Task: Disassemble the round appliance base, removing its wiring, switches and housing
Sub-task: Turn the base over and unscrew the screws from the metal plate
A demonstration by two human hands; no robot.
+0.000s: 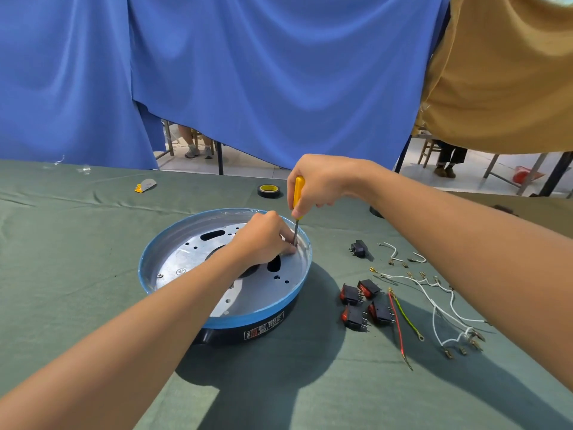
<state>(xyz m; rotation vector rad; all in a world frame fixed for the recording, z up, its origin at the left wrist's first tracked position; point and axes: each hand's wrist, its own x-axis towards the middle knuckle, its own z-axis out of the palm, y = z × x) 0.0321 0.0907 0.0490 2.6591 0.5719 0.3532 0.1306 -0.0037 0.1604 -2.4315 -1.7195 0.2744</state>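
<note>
Red switches point(362, 305) + wires point(446, 305) out, tabletop point(77, 243) right side. Right hand point(319, 184) grips yellow screwdriver point(298, 193), left hand point(263, 237) pinches its tip inside base point(148, 259). Housing not done yet.

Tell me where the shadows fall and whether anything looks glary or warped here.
Head view: the round base casts a dark shadow toward the lower right on the green cloth; the metal plate shows soft glare at left; wide-angle stretching toward the corners.

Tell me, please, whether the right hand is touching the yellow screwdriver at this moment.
Touching. The head view shows the right hand with its fingers curled round the handle of the yellow screwdriver, whose shaft points down into the round appliance base.
</note>
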